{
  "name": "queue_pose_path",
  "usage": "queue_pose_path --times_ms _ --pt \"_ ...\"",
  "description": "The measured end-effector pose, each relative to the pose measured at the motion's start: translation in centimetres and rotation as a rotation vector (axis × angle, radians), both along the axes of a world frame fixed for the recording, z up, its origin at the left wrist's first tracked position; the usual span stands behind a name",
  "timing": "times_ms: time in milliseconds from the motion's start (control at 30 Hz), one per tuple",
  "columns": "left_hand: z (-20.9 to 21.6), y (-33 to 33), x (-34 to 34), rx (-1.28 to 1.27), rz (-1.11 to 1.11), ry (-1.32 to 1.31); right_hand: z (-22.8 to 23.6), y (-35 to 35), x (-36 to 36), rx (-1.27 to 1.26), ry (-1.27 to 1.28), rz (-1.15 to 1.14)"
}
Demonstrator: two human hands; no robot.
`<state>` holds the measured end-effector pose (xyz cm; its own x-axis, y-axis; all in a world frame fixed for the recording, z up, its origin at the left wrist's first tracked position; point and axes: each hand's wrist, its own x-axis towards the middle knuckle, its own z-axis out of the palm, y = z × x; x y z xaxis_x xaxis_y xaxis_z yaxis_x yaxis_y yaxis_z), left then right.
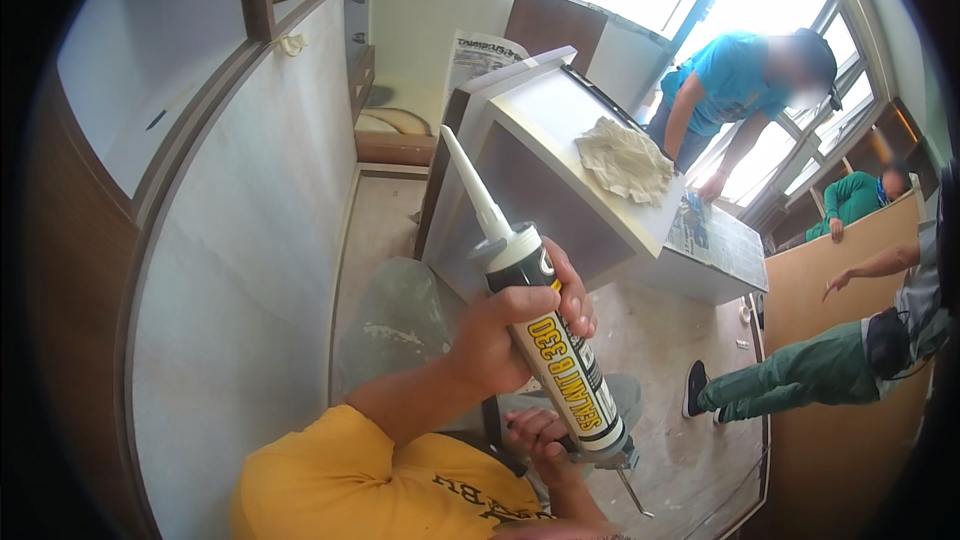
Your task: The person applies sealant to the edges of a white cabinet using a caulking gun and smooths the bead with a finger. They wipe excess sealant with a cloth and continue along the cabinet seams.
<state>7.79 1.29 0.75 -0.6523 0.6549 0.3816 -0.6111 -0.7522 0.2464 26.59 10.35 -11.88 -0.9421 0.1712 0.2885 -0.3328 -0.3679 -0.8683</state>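
Observation:
A sealant cartridge (570, 380) with a long white tapered nozzle (474, 180) points up and to the left in front of me. It sits in a caulking gun (606, 457), whose bent metal rod sticks out at the lower end. My left hand (515, 325) is closed round the cartridge just below the nozzle. Lower down, at the gun's back end, the fingers of my right hand (543, 440) are curled round its handle, which is mostly hidden. Both forearms are close to my body, and a yellow sleeve (320, 470) covers my left upper arm.
A white panelled cabinet unit (560, 200) stands ahead, with a crumpled cloth (627, 161) on top. A person in blue (735, 80) leans over it. Right, people stand by a large wooden board (840, 320). A long pale panel (240, 230) runs along my left.

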Motion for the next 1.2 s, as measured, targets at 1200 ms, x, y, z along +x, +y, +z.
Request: queue_pose_path --times_ms 1200 --pt "-0.9 -2.2 1.1 0.172 -0.008 0.043 0.1 0.2 0.4 0.206 0.11 -0.055"
